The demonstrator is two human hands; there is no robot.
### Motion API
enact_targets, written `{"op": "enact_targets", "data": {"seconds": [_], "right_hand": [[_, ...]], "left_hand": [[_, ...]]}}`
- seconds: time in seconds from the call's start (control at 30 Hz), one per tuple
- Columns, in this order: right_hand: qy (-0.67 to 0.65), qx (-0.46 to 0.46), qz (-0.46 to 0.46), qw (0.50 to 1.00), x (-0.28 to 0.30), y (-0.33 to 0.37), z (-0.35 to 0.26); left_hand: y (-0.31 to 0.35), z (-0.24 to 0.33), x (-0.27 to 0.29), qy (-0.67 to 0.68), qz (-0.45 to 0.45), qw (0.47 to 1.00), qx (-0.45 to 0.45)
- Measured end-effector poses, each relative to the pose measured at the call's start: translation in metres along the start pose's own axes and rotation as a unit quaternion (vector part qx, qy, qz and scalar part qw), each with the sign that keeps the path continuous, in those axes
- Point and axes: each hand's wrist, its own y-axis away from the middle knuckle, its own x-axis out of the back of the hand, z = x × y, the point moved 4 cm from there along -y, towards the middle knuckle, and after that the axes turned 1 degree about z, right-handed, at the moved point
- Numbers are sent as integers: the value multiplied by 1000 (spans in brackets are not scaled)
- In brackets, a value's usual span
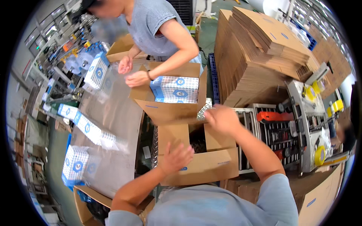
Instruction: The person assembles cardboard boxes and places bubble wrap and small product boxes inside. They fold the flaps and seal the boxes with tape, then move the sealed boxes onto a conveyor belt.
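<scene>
carton (207, 167): brown cardboard, small blue marks

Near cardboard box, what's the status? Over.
Left hand open at near box; right hand by its far right side. Dark gap between flaps. Another box, packs inside, just beyond.

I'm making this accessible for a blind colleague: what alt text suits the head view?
A person's left hand, fingers spread, and right hand are at a partly open cardboard box. Beyond it, a co-worker stands by a second box containing blue-and-white packaging.
</scene>
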Motion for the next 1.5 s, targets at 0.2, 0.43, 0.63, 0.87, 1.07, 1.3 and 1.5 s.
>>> {"op": "enact_targets", "data": {"seconds": [0.2, 0.43, 0.63, 0.87, 1.07, 1.3, 1.5], "right_hand": [[-346, 159, 83, 921, -107, 75, -8], [-424, -411, 66, 804, -424, 41, 129], [-621, -356, 124, 687, -413, 109, 138], [-637, -121, 313, 694, -31, 232, 85], [-258, 45, -122, 957, -134, 75, -117], [65, -269, 251, 927, -76, 144, 53], [-220, -238, 243, 914, -145, 206, 123]], "left_hand": [[4, -19, -7, 166, -271, 919, 234], [64, -111, 18, 232, -303, 887, 262], [66, -108, 70, 316, -176, 861, 358], [119, -70, 13, 582, -95, 297, 751], [18, -52, -5, 559, -157, 477, 659], [72, -25, -42, 254, -329, 771, 483], [94, 4, -54, 124, -555, 722, 394]]}}
